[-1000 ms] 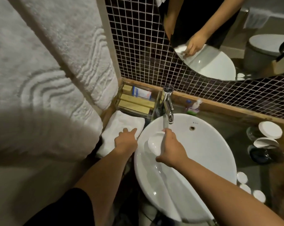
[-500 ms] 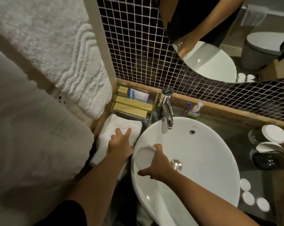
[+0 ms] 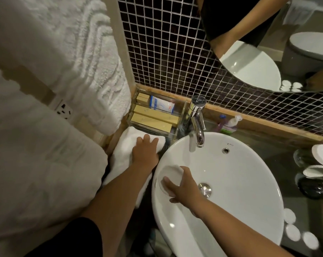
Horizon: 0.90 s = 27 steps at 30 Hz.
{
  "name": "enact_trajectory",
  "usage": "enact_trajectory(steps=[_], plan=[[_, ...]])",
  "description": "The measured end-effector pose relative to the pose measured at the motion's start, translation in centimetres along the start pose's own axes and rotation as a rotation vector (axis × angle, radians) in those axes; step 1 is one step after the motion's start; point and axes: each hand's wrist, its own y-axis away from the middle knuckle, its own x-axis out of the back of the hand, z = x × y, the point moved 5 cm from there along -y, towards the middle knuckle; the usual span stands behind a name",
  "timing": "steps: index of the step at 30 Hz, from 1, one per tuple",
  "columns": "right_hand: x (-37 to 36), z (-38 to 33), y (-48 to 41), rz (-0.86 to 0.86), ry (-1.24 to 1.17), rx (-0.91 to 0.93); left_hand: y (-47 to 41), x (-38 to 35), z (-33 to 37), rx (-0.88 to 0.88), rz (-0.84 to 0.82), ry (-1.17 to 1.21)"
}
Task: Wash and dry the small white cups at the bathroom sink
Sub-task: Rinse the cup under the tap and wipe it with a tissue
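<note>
My right hand (image 3: 183,188) grips a small white cup (image 3: 169,178) over the left side of the white sink bowl (image 3: 240,173), with the cup's open mouth turned toward me. My left hand (image 3: 145,152) lies flat, fingers spread, on a folded white towel (image 3: 123,154) on the counter left of the sink. No water comes from the chrome faucet (image 3: 198,123). Three small white cups (image 3: 294,230) stand on the counter at the lower right.
A clear tray (image 3: 155,115) of boxed toiletries sits behind the towel. Large white towels (image 3: 64,62) hang at the left, near a wall socket (image 3: 63,109). Glasses with white lids (image 3: 321,154) stand at the right. Small bottles (image 3: 229,124) are behind the faucet, below the mirror (image 3: 268,43).
The water stream has stopped. My right hand has carried the cup from under the faucet toward the sink's left rim. My left hand stays on the folded towel.
</note>
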Motion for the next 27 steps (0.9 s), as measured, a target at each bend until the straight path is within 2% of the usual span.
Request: enact_trajectory(steps=[3, 7, 9, 10, 13, 16, 19, 22, 27], plan=[[0.8, -0.2, -0.3, 0.093, -0.067, -0.022, 0.6, 1.4, -0.1, -0.031, 0.042, 0.141], [1.6, -1.4, -0.1, 0.178, -0.033, 0.052, 4.9, 4.3, -1.3, 0.004, 0.381, 0.651], [1.9, -2.5, 0.2, 0.226, -0.043, 0.061, 7.4, 5.6, -1.4, 0.008, 0.494, 0.818], [1.9, -2.9, 0.4, 0.242, -0.055, 0.057, 8.2, 6.3, -1.3, -0.024, 0.526, 0.834], [1.9, -4.6, 0.5, 0.246, 0.009, 0.100, 9.6, 7.7, -1.2, -0.226, 0.589, 0.657], [1.7, -5.9, 0.4, 0.218, 0.037, 0.137, 10.2, 7.8, -0.9, -0.423, 0.506, 0.567], [1.4, -6.8, 0.5, 0.178, -0.134, 0.106, 10.5, 6.6, -1.4, -0.497, 0.380, 0.524], [1.0, -7.5, 0.3, 0.115, -0.248, 0.080, 10.9, 7.0, -1.5, -0.443, 0.274, 0.553], [0.3, -7.8, -0.3, 0.105, -0.220, 0.065, 11.0, 8.2, -1.0, -0.378, 0.180, 0.529]])
